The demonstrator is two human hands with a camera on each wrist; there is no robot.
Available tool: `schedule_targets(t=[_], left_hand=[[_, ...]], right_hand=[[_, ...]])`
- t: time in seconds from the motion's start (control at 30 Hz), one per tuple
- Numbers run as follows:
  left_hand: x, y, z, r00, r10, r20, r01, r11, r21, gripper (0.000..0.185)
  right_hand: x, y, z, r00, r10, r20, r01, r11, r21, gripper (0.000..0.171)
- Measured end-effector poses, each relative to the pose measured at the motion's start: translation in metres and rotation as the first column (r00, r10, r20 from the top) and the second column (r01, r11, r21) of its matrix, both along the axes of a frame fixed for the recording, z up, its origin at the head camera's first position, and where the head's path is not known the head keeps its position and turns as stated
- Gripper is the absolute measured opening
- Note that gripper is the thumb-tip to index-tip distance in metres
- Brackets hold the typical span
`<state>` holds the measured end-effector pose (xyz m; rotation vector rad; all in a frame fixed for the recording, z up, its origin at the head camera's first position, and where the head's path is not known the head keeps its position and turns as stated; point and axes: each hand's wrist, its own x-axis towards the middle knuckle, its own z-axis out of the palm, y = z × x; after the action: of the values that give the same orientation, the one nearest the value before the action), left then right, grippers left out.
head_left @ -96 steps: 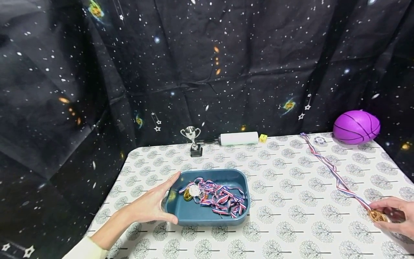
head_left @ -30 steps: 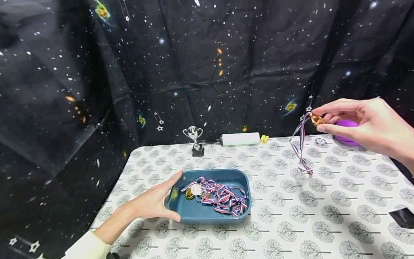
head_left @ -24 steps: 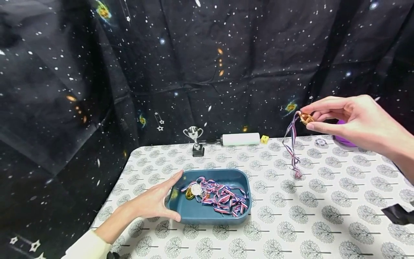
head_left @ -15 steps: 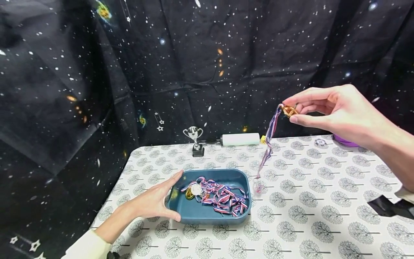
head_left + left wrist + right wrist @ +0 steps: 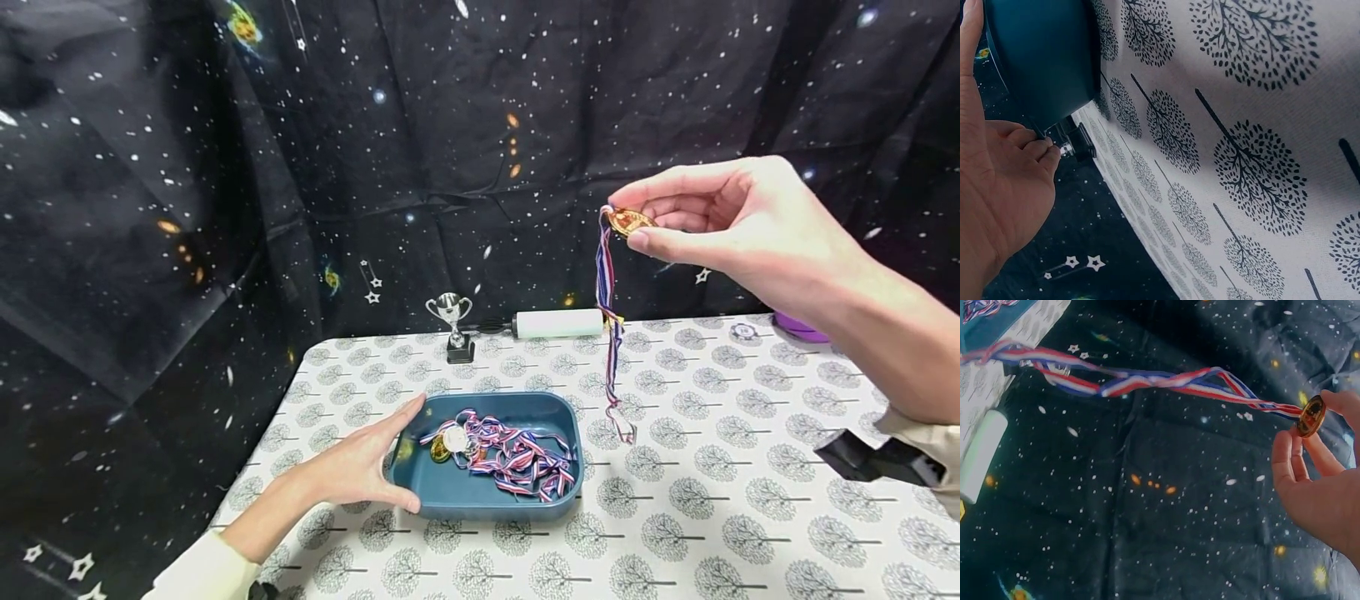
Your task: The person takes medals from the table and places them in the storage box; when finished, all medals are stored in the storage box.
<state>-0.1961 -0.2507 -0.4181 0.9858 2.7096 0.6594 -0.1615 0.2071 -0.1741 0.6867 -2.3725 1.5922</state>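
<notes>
My right hand [image 5: 720, 221] is raised above the table and pinches a gold medal [image 5: 628, 221] between thumb and fingers; the same medal [image 5: 1311, 415] shows in the right wrist view. Its red, white and blue ribbon [image 5: 609, 325] hangs down, its end just right of the blue tray [image 5: 442, 492]. In the tray lie several medals with tangled ribbons [image 5: 510, 457]. My left hand [image 5: 352, 471] rests open against the tray's left side, thumb along the near rim; the left wrist view shows the palm [image 5: 997, 187] against the tray wall [image 5: 1041, 56].
A small silver trophy cup [image 5: 450, 327], a white cylinder [image 5: 557, 322] and a poker chip [image 5: 742, 332] sit along the far edge of the tree-patterned tablecloth [image 5: 712, 500]. A purple ball [image 5: 802, 327] is mostly hidden behind my right arm. A starry black cloth hangs behind.
My right hand lifted the gold medal off the table at the near right and carried it up and leftward; the ribbon now dangles beside the tray. The left hand stayed on the tray.
</notes>
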Motion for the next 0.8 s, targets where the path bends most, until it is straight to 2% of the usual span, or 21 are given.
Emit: schedule_targets(t=[0.23,0.37,0.57,0.8], left_hand=[[0.000,0.000,0.000,1.000,-0.002,-0.005,0.002,1.000,-0.007,0.140],[0.000,0.000,0.000,1.000,0.001,-0.004,-0.001,1.000,-0.010,0.141],[-0.001,-0.001,0.000,1.000,0.003,0.001,-0.003,1.000,-0.006,0.140],[-0.001,-0.001,0.000,1.000,0.013,0.013,-0.013,1.000,-0.005,0.140]], right_hand=[[0.001,-0.016,0.012,0.999,0.023,-0.030,-0.023,0.999,-0.023,0.035],[0.000,-0.026,0.011,0.998,0.063,-0.023,-0.065,0.996,-0.054,0.034],[-0.010,-0.039,-0.007,0.985,0.173,0.028,-0.172,0.985,-0.033,0.030],[-0.010,-0.040,-0.031,0.972,0.206,0.116,-0.218,0.971,0.101,0.033]])
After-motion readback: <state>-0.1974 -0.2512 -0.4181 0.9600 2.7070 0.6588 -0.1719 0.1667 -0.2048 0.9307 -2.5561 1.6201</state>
